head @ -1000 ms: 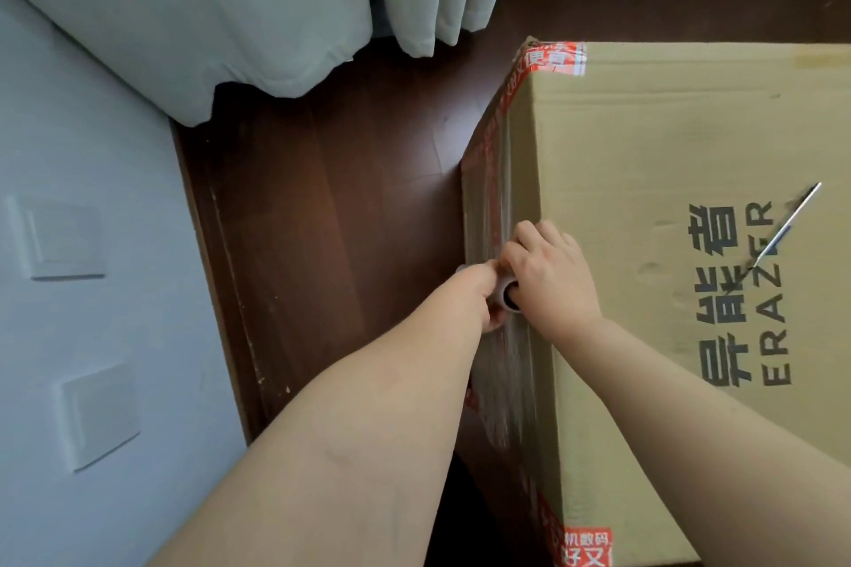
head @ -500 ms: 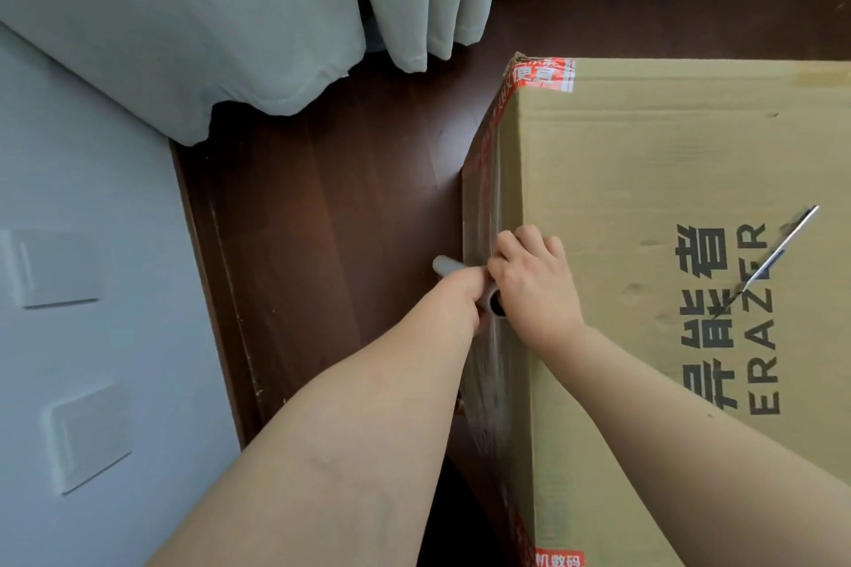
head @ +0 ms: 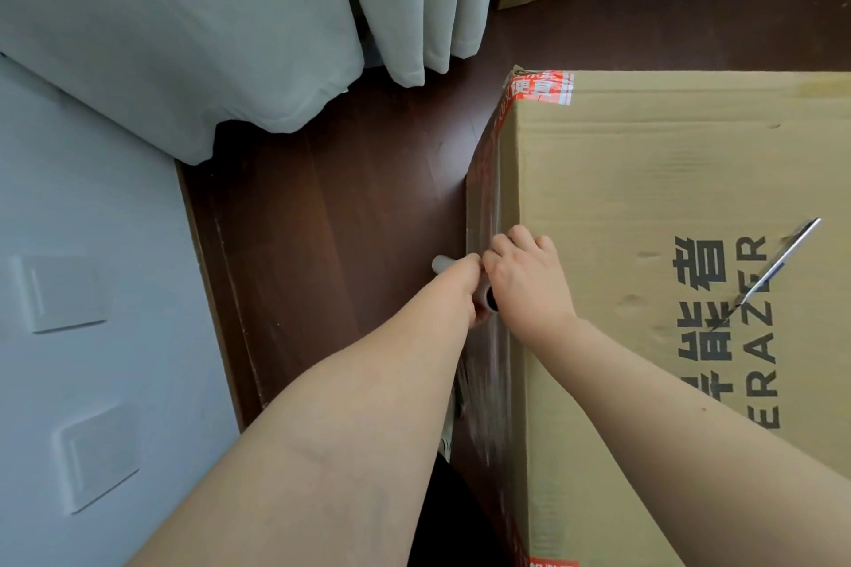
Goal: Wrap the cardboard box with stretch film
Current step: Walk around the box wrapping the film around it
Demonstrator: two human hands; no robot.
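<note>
Head view: left hand and right hand both clasp the roll at the floor-standing box's left edge, its far end newly showing, so film is likely paying out.

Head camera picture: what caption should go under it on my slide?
The left hand and right hand hold the stretch film roll at the side of the cardboard box.

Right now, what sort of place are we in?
Most likely a room in a home rather than a warehouse: a dark wood floor, floor-length pale curtains, and wall switches set in a pale wall.
</note>
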